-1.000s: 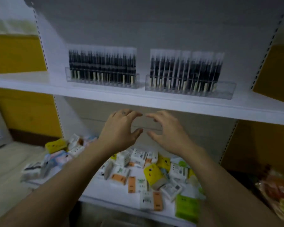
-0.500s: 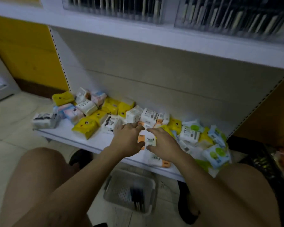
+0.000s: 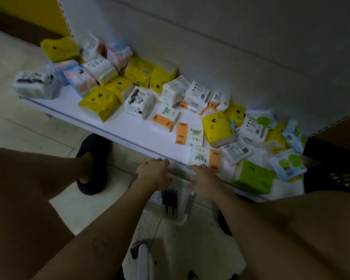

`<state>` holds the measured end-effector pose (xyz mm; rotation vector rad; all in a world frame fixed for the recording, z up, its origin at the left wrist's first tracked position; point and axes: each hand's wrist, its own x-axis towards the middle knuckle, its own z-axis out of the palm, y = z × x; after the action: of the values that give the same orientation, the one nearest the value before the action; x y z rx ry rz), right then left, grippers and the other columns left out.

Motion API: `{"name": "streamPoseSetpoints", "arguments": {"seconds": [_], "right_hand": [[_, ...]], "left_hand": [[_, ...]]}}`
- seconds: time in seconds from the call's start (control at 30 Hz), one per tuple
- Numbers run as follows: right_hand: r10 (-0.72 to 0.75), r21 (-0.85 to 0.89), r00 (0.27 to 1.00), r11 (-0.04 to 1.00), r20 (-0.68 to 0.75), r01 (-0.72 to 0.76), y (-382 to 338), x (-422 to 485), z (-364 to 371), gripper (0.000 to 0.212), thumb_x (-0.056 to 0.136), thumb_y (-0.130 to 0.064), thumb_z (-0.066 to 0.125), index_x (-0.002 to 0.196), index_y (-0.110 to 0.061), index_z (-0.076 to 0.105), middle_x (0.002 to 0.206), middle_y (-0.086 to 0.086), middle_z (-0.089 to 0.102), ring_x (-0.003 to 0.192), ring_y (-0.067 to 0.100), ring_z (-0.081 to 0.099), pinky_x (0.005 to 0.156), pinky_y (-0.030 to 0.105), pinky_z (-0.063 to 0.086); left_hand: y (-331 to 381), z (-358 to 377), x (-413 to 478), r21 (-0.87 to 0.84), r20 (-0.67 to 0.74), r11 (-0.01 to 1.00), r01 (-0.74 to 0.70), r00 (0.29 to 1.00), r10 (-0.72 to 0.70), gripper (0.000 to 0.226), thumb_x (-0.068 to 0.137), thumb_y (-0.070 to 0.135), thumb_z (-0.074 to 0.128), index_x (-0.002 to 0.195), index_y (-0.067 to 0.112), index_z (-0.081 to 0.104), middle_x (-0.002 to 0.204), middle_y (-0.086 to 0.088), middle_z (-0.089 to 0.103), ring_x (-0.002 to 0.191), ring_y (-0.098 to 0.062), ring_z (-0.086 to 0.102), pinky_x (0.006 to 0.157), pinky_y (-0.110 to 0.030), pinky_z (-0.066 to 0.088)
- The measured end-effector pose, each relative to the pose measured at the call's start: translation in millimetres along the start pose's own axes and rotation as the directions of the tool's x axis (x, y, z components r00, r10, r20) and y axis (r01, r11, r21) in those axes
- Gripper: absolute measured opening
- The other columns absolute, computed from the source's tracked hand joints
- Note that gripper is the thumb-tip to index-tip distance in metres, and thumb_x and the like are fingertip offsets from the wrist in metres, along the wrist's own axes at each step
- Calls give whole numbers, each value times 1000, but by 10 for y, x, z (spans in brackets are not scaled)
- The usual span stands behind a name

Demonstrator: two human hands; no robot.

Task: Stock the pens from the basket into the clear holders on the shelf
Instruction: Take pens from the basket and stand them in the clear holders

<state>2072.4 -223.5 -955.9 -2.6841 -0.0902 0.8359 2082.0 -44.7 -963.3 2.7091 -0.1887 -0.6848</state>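
Hovering above basket (image 3: 183, 205) (both hands (image 3: 154, 175) (image 3: 204, 179)).

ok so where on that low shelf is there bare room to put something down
The bare front strip of the low shelf, between the yellow pack and the orange-and-white Facial pack, is free. The back along the wall and the right end by the green pack are crowded.

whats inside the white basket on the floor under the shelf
Dark pens lie in the basket. The left grip and right grip cover its far end, so nothing shows there.
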Motion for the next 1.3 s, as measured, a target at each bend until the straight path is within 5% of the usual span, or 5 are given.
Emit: {"name": "streamPoseSetpoints", "arguments": {"seconds": [0.23, 0.47, 0.6, 1.2, 1.3], "right_hand": [[36, 76, 979, 996, 200, -52, -9, 317, 235, 20, 91, -30, 60, 109, -23, 55, 100, -6, 53, 98, 21, 56, 70, 28, 42], [42, 118, 940, 989, 339, -87, -4, 637, 655, 16, 96, -15, 50, 88, -16, 63, 85, 1, 55, 75, 16, 50, 72, 29, 39], [96, 116, 927, 982, 363, -147, 99, 813, 898, 29, 97, -13, 45, 121, -14, 62, 109, 10, 62, 83, 21, 60, 65, 26, 47], [378, 250, 796, 809, 473, -532, 228, 1251, 1623, 26, 96, -12, 47, 118, -4, 58, 103, 14, 60, 73, 19, 51, 55, 26, 39], [386, 254, 772, 788, 505, -561, 232, 1245, 1677, 29, 96, -10, 47, 123, -2, 55, 104, 17, 60, 74, 20, 49, 52, 22, 35]], "left_hand": [[-291, 616, 110, -131, 216, 983, 130, 971, -100, 30, 88, 34, 59, 110, 14, 60, 108, -5, 64, 91, -20, 59, 79, -34, 52], [-532, 1150, 321, -278, 328, 920, 275, 928, -178, 28, 95, 26, 51, 116, 8, 58, 114, -10, 60, 110, -28, 55, 99, -38, 45], [-605, 1445, 471, -365, 396, 878, 311, 905, -156, 21, 94, 22, 54, 106, 8, 62, 107, -11, 61, 106, -28, 56, 93, -36, 44], [-656, 2032, 924, -453, 438, 819, 352, 888, -140, 14, 94, 12, 51, 96, 1, 60, 85, -8, 60, 79, -18, 56, 65, -19, 43], [-648, 2035, 943, -487, 436, 787, 379, 886, -157, 21, 96, 11, 48, 103, -3, 61, 98, -16, 65, 92, -27, 60, 87, -29, 46]]}}
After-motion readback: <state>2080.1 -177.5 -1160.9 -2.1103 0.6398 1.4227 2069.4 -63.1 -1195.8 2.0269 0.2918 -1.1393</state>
